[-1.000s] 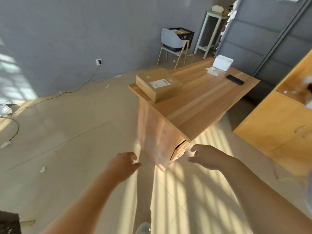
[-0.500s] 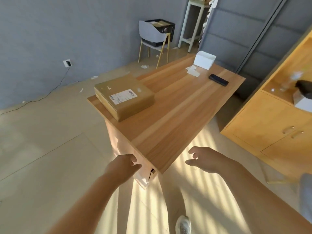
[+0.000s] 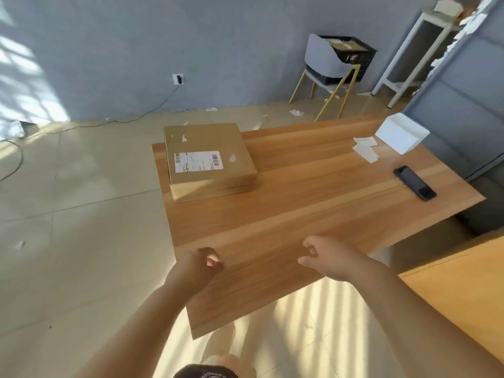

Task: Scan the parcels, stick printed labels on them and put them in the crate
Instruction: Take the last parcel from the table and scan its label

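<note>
Two flat brown cardboard parcels (image 3: 208, 159) lie stacked at the far left end of the wooden table (image 3: 313, 214); the top one carries a white barcode label (image 3: 198, 161). A black handheld scanner or phone (image 3: 414, 182) lies near the table's right edge. A white label printer box (image 3: 401, 136) stands at the far right corner with loose white labels (image 3: 365, 150) beside it. A black crate (image 3: 347, 57) with a parcel inside sits on a grey chair by the wall. My left hand (image 3: 200, 264) and my right hand (image 3: 327, 257) hover over the near table edge, fingers loosely curled, holding nothing.
A grey chair (image 3: 324, 64) with yellow legs stands beyond the table. A white shelf unit (image 3: 409, 55) is in the far right corner. A wooden cabinet (image 3: 463, 282) sits close at my right. Paper scraps and a cable (image 3: 109, 122) lie on the tiled floor.
I have walked up to the table; it now fills the middle of the view. Both hands have come forward from beside the table's end to over its near edge, still holding nothing.
</note>
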